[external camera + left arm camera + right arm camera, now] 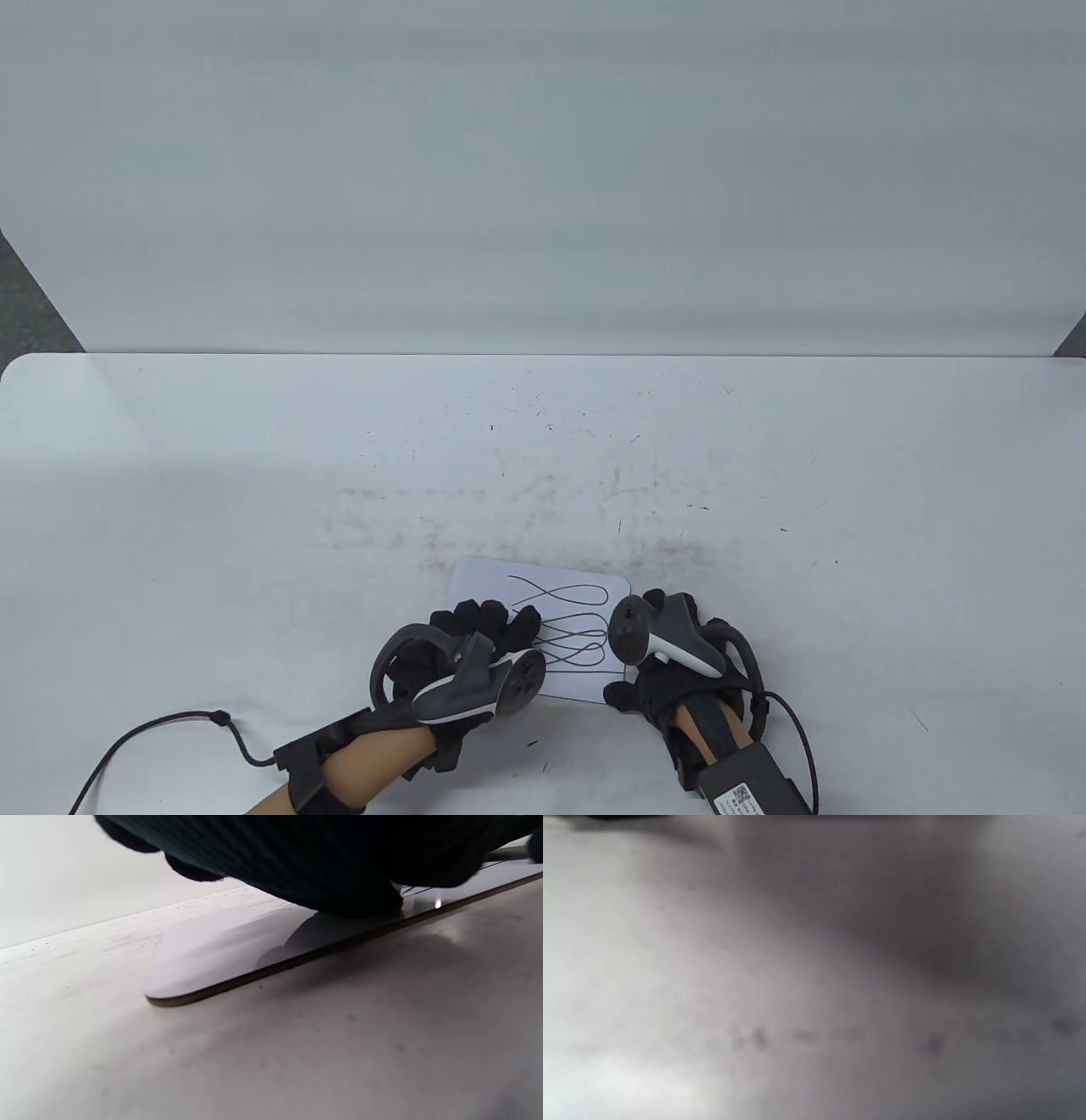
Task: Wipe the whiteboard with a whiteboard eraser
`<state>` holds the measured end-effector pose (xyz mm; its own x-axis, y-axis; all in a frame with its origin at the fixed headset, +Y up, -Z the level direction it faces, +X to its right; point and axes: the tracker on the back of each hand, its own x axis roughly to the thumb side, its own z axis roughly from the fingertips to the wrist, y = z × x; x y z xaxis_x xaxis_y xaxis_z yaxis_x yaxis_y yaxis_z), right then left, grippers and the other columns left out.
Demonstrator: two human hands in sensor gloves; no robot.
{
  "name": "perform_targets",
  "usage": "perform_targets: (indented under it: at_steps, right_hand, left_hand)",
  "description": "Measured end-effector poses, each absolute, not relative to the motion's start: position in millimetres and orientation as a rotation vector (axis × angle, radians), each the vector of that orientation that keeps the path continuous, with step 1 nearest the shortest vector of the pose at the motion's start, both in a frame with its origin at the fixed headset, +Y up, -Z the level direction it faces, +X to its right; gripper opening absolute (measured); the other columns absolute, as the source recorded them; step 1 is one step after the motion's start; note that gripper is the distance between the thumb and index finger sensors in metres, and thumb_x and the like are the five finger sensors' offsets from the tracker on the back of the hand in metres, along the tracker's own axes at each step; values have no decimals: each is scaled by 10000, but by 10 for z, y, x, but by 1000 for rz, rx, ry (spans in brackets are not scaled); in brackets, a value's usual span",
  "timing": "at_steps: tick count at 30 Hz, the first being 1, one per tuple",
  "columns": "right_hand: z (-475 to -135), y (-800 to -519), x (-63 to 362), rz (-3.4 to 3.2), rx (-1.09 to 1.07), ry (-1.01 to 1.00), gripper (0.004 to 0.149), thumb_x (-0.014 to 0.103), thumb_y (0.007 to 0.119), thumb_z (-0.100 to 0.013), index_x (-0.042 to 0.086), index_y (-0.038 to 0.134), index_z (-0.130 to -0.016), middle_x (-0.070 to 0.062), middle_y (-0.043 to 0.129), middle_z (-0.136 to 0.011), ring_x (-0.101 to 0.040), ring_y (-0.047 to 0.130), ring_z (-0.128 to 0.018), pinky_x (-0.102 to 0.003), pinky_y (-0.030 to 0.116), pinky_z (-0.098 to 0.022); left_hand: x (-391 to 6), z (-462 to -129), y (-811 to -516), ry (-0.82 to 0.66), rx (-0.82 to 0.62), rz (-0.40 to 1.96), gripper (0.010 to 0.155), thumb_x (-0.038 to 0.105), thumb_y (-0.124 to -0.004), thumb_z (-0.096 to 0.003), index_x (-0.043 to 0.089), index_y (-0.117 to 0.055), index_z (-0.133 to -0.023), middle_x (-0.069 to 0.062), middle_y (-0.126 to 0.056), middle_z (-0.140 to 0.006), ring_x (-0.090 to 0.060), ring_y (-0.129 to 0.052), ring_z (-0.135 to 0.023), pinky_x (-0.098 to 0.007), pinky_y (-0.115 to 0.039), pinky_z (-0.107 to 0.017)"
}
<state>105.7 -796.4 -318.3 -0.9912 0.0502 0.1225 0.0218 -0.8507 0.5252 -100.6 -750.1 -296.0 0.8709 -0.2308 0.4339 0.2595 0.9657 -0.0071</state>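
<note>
A small white whiteboard (485, 586) with rounded corners lies flat on the table near its front edge, with looping black pen lines (568, 630) on it. My left hand (492, 620) rests its fingers on the board's left part. In the left wrist view the glove (318, 861) presses down on the board (220, 950). My right hand (653, 692) sits at the board's right edge, its fingers mostly hidden under the tracker (666, 641). No eraser shows in any view. The right wrist view shows only blurred table surface (797, 984).
The white table (254, 509) carries dark smudges and specks (526, 501) behind the board. A white backdrop (543, 170) stands along the table's far edge. A black cable (170, 730) trails from my left wrist at the front left.
</note>
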Motion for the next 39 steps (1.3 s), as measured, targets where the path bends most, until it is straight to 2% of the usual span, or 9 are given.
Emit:
perform_targets:
  at_steps: [4,11,14,20,26,30,34,39]
  right_hand:
    - [-3180,-7964,1055,3003,207,849,885,593,580,-231,297,88,-904,-98,37,-1050,-463,105,-958,-736,235,-650]
    - [-3179,-7962,1052,3006,203,850,885,593,580,-231,295,88,-904,-100,40,-1050,-464,108,-958,-734,238,-651]
    - [-3178,-7961,1051,3006,203,851,885,595,580,-231,297,87,-904,-98,38,-1049,-461,106,-959,-733,237,-651]
    - [-3177,-7959,1050,3006,201,854,885,595,580,-230,298,87,-903,-98,37,-1049,-461,106,-959,-732,237,-652]
    - [-3180,-7958,1048,3008,200,854,884,594,582,-230,301,89,-903,-99,38,-1050,-461,109,-959,-733,240,-652]
    - [-3181,-7957,1046,3005,197,864,883,592,582,-231,302,86,-902,-99,34,-1048,-461,103,-959,-732,236,-653]
    - [-3180,-7955,1046,3004,196,868,883,592,581,-232,302,82,-901,-99,30,-1047,-461,99,-958,-733,233,-652]
    - [-3182,-7956,1045,3006,198,867,884,593,580,-232,303,81,-901,-99,30,-1048,-462,101,-958,-732,234,-653]
  left_hand:
    - [-963,-3230,-7502,-384,-37,-297,760,577,-793,-404,383,-591,-1110,-140,-657,-1061,-377,-730,-835,-540,-650,-572]
    - [-931,-3888,-7490,-271,-62,-302,762,581,-791,-394,403,-578,-1104,-119,-636,-1071,-363,-711,-857,-538,-634,-597]
    - [-921,-3971,-7486,-291,-80,-288,759,578,-794,-392,409,-577,-1099,-108,-627,-1074,-358,-701,-863,-537,-624,-604]
    - [-958,-3682,-7497,-391,-36,-310,760,575,-791,-395,407,-572,-1102,-111,-625,-1073,-361,-704,-859,-535,-632,-597]
    - [-1012,-3145,-7501,-528,-30,-305,760,572,-789,-399,396,-574,-1107,-128,-635,-1069,-368,-714,-849,-539,-641,-585]
    - [-989,-2880,-7501,-566,-33,-305,770,572,-790,-399,382,-573,-1113,-137,-636,-1067,-376,-715,-844,-542,-643,-578]
    - [-934,-2767,-7501,-579,-33,-305,772,573,-788,-400,369,-577,-1115,-146,-641,-1063,-383,-718,-837,-544,-646,-570]
    - [-931,-2812,-7488,-575,-60,-276,771,567,-803,-395,364,-597,-1110,-152,-654,-1056,-389,-726,-828,-549,-646,-564]
